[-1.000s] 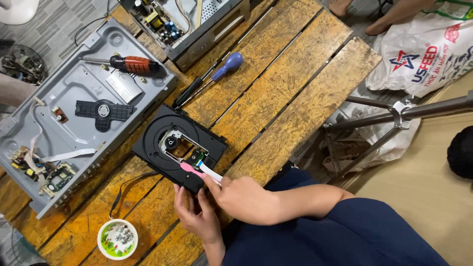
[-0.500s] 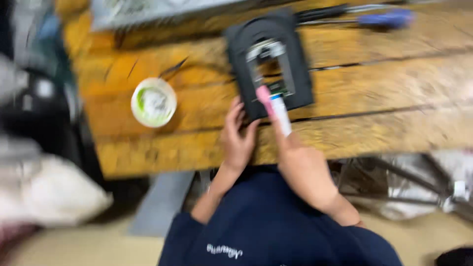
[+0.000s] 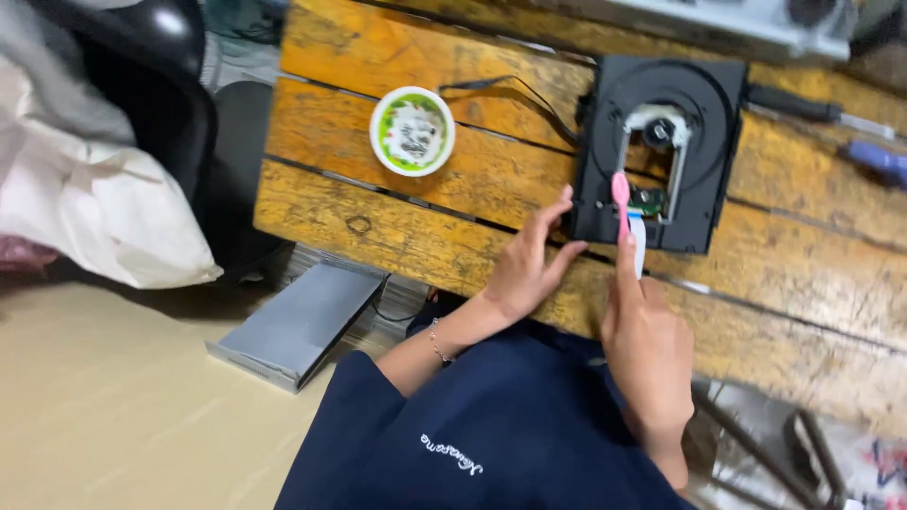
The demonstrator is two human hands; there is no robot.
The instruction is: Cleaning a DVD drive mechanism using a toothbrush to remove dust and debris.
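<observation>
A black disc-drive mechanism (image 3: 661, 142) lies opened on the wooden tabletop (image 3: 453, 189), its round tray recess and the small metal and green-board works in its central cutout laid bare, as a person in a dark blue top bends over it. The right hand (image 3: 647, 345) is clamped around a pink-and-white toothbrush (image 3: 625, 212), whose pink head is held up against the lower part of the exposed works; the left hand (image 3: 529, 260) has its fingers spread, their tips pressed to the near left corner of the black housing, gripping nothing. Judging from how things lie, the drive is already out of its casing and the brushing of its insides appears to be in hand rather than finished; nothing here shows the unit put back together. A thin black cable (image 3: 510, 90) trails from the mechanism's left edge across the planks toward a small round green-and-white tub (image 3: 412, 130), which stands open well to the left. A screwdriver with a black handle (image 3: 794, 102) and another with a blue handle (image 3: 874, 159) lie just beyond the drive's right side, untouched. A grey metal chassis (image 3: 718, 21) runs along the far edge. On the floor below sits a flat grey panel (image 3: 298, 326) near a white plastic bag (image 3: 94, 222).
</observation>
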